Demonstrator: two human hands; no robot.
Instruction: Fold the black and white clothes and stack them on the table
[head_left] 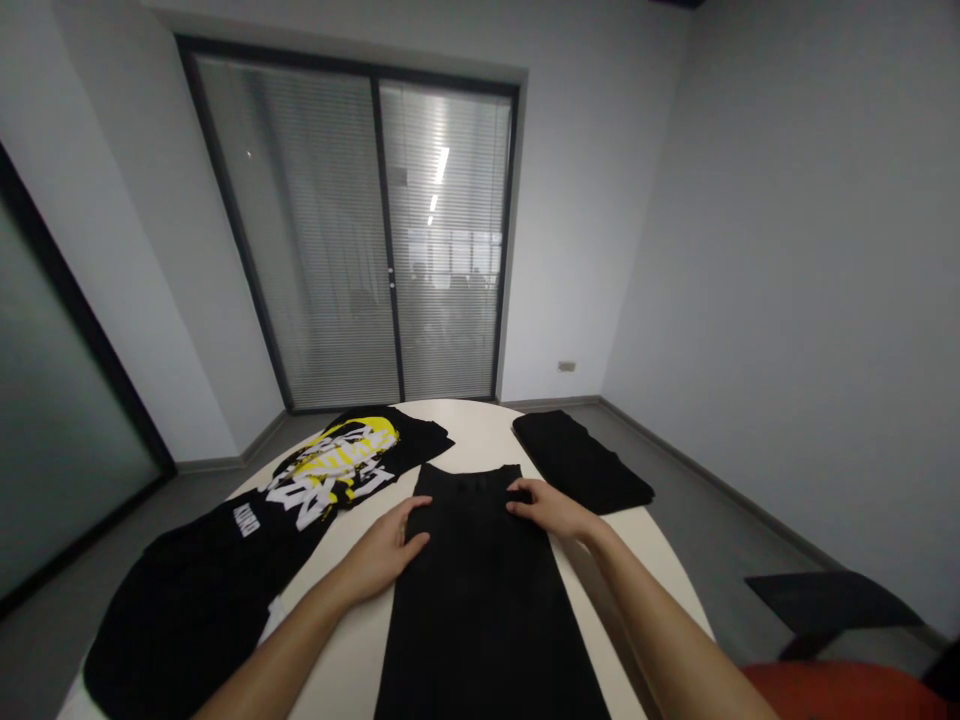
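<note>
We look down on a round white desk point(480, 425) where a long black garment point(484, 600), seemingly a shirt folded into a narrow strip, lies lengthwise at the centre, running from the near edge toward the far side. The left hand point(386, 555) rests flat on the strip's left edge near its far end, fingers point(412, 512) stretched out and slightly apart, gripping nothing. The right hand point(551, 508) lies flat on the far right corner, its fingers point(525, 492) extended, close together and pointing inward, likewise closed on nothing. To the left we see a black printed shirt point(330, 470) with yellow and white lettering, spread just beside the strip and overlapping a plain dark garment point(172, 610) that hangs over the desk's near left edge. To the right, apart from the strip, sits a folded black piece point(581, 462). Behind the desk stand glazed doors point(360, 250) with lowered blinds; a dark chair point(825, 600) shows at lower right.
</note>
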